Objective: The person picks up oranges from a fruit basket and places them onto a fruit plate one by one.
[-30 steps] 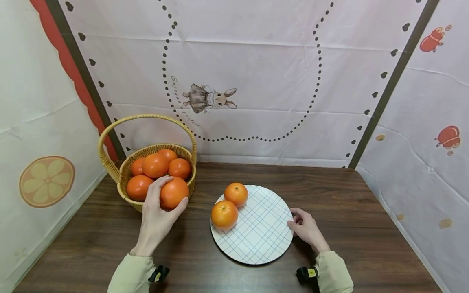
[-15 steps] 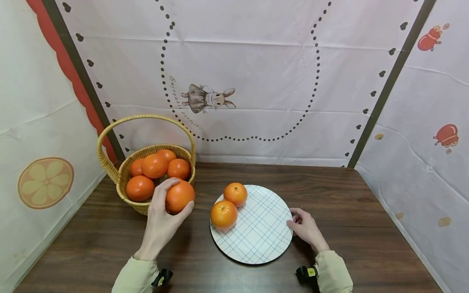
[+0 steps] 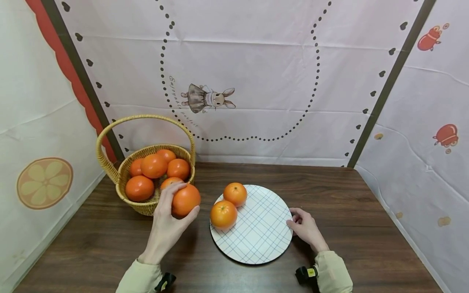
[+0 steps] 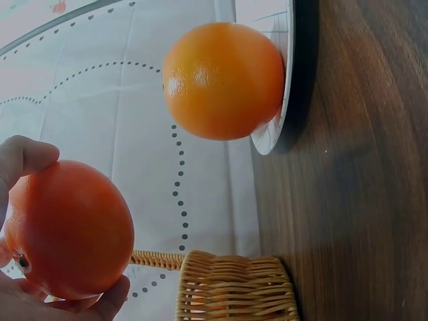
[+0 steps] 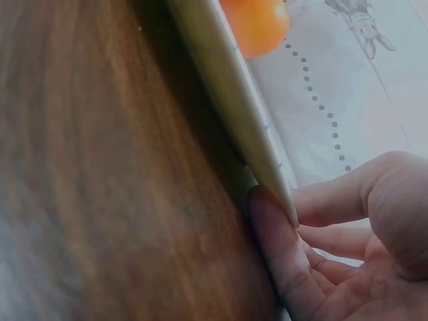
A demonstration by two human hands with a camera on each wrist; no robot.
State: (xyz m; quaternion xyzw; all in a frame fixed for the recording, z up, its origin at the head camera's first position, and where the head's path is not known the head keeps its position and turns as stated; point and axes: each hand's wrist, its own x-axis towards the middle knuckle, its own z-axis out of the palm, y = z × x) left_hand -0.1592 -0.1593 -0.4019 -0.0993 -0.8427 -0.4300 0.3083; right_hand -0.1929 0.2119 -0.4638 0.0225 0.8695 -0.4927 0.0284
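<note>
My left hand [image 3: 165, 230] grips an orange [image 3: 186, 201] between thumb and fingers, in the air just in front of the basket's right side. Up close in the left wrist view, this orange [image 4: 73, 231] shows a small dark stem spot. A round white plate [image 3: 260, 232] with a blue grid pattern sits at mid-table. Two oranges lie on its left part, one nearer [image 3: 223, 215] and one farther [image 3: 235, 194]. At the plate's right rim, my right hand [image 3: 308, 231] pinches the edge; the right wrist view shows the rim [image 5: 264, 144] between thumb and fingers.
A yellow wicker basket [image 3: 146, 208] with a tall arched handle [image 3: 146, 116] stands at the back left, with several oranges [image 3: 154, 165] in it. A patterned cloth [image 3: 256, 81] hangs behind the dark wooden table [image 3: 348, 203].
My left hand has carried its orange from the basket's front rim rightward and toward me, uncovering another orange in the basket. My right hand has stayed at the plate's rim.
</note>
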